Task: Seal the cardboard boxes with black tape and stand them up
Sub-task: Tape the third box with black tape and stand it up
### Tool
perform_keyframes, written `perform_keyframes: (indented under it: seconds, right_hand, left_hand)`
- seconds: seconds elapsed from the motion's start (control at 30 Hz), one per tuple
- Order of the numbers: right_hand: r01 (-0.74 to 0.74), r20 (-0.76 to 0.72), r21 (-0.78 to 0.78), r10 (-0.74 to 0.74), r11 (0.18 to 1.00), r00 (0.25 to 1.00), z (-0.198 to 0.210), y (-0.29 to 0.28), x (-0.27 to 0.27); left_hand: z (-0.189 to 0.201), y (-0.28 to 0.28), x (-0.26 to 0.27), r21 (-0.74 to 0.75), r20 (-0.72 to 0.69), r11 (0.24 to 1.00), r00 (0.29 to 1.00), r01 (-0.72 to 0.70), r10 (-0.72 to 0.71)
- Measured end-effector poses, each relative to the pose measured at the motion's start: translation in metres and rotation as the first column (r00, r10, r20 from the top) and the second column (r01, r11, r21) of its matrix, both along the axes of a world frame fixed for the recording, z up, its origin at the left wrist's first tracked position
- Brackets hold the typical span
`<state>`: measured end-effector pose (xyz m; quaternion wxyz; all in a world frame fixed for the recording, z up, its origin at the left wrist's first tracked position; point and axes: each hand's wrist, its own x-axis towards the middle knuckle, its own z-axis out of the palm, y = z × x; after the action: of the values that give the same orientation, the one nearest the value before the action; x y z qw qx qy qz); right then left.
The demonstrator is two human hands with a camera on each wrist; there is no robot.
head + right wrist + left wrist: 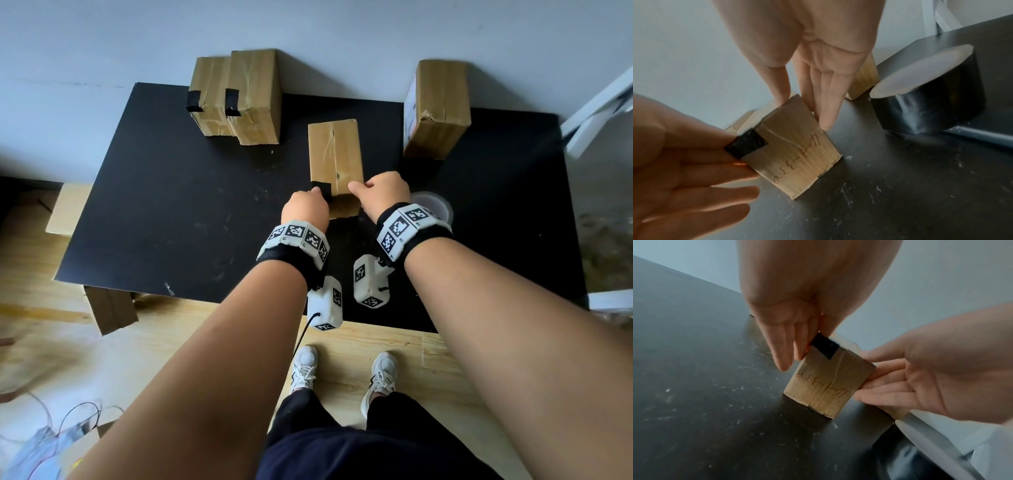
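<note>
Left hand (pixel 305 209) holds the near left corner of a cardboard box (pixel 335 157) lying on the black surface (pixel 178 219), its thumb on a black tape strip (pixel 322 189) folded over the near top edge and its straight fingers down the box's left side. Right hand (pixel 380 193) grips the near right corner, thumb on top, straight fingers along the side. The box's near end face carries handwritten marks. Just right of that hand, touching nothing, stands a roll of black tape (pixel 929 104). Farther back on the right another box (pixel 436 109) stands upright; at the far left two taped boxes (pixel 236 96) stand side by side, each with a short black strip. Scuffs mark the surface, which meets a pale wall (pixel 308 31); wooden floor (pixel 387 346) shows nearest.
</note>
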<state>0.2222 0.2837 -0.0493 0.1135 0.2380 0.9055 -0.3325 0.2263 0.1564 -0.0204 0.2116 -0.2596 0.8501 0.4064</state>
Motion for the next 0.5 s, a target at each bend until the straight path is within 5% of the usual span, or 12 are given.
perform_keyframes:
  seconds: [0.17,0.37,0.5]
  right_hand:
    - [-0.02,0.008,-0.043,0.021,0.999,1.0,-0.001,0.005,-0.002]
    - [0.011,-0.021,-0.091,-0.013,0.996,1.0,-0.003,0.003,0.001]
    - [0.005,-0.017,-0.076,-0.006,0.997,1.0,-0.001,0.0,0.003]
  left_hand:
    - [-0.018,0.0,-0.006,-0.039,-0.016,0.98,0.98,0.197,-0.197]
    - [-0.014,-0.008,-0.012,0.123,0.055,0.988,0.993,0.098,-0.106]
    - [-0.004,-0.005,-0.016,0.162,-0.061,0.987,0.998,0.002,0.008]
